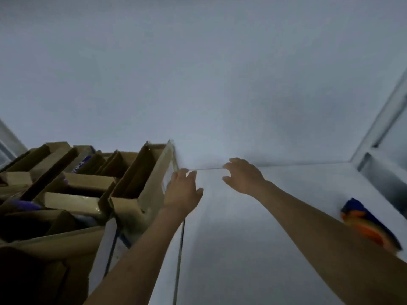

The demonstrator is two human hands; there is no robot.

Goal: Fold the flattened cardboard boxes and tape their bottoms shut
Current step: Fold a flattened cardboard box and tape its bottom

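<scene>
The risk I am weighing first is the stack of folded cardboard boxes [88, 183]. It is sitting loosely piled with flaps sticking up, and the left hand [182, 191] is hovering just beside the end box [141, 177] on the stack's right edge. A sideways sweep from there could, I judge, tip that box and bring its neighbours down. The second worry is the blurred orange and blue thing that I am taking for the tape dispenser [370, 225]. It is lying well right of the stack, partly hidden behind the right forearm, so a careless drop of that arm might shove it along the white counter [275, 227]. Both arms are lying stretched forward and nearly straight, palms facing down. The right hand [244, 176] is hanging right of the stack, near the line where the counter is meeting the wall [198, 62]. The left grip is standing wide with fingers spread and holding nothing. The right grip is also wide, fingers loosely bent, empty as well. I am not making out any flattened box for certain right of the stack, so the next pick is looking unclear.
</scene>
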